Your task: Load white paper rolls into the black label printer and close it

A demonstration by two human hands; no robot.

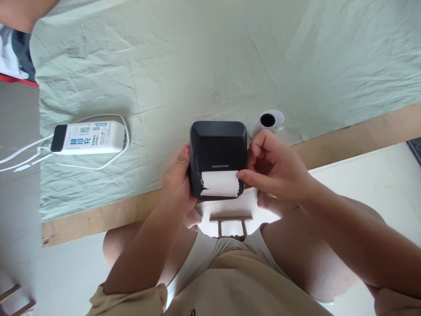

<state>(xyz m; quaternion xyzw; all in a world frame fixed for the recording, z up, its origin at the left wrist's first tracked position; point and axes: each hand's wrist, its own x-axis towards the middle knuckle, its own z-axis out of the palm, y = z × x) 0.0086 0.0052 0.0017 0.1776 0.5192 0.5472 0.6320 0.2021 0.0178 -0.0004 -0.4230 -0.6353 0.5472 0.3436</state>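
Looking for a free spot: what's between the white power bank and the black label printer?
In the head view, only wrinkled green cloth, from the white cable looping the power bank up to the label printer.

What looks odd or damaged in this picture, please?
The white paper strip coming out of the black printer has a ragged, slanted lower edge, as if torn unevenly; the right hand pinches its right side.
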